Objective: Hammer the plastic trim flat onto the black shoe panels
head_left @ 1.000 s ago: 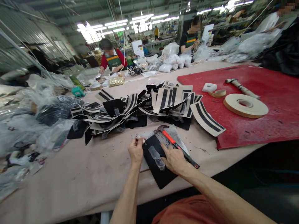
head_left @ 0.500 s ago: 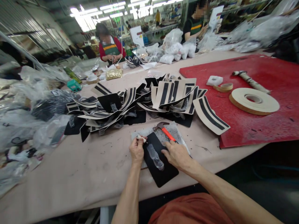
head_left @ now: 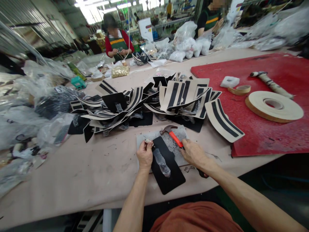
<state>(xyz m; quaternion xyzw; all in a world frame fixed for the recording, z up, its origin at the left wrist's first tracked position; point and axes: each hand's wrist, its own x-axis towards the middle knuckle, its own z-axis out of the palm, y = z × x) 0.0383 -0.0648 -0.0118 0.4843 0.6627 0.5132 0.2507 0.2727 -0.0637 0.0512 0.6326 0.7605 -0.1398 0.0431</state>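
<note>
A black panel [head_left: 170, 175] with a strip of clear plastic film [head_left: 161, 162] on it lies at a slant over a grey slab [head_left: 142, 138]. My left hand [head_left: 145, 157] is pinched at the panel's upper left corner. Something small and white [head_left: 148, 141] shows at its fingertips; whether it is a wrapping on a finger or a separate piece I cannot tell. My right hand [head_left: 195, 155] is closed over the handle of a claw hammer [head_left: 174, 137] with an orange-and-black grip. The hammer's head rests on or just above the slab, right of the panel's top edge.
Behind the slab is a heap of striped beige-and-black panels [head_left: 177, 93]. A red mat [head_left: 265, 138] on the right carries a large tape roll [head_left: 256, 106], a smaller roll [head_left: 242, 90] and a wrapped tool [head_left: 272, 83]. Plastic bags [head_left: 21, 125] crowd the left. Two people work across the table.
My right hand has shifted right, off the black panel's edge, and has closed on the hammer's handle. My left hand stays at the panel's corner. The view has turned slightly.
</note>
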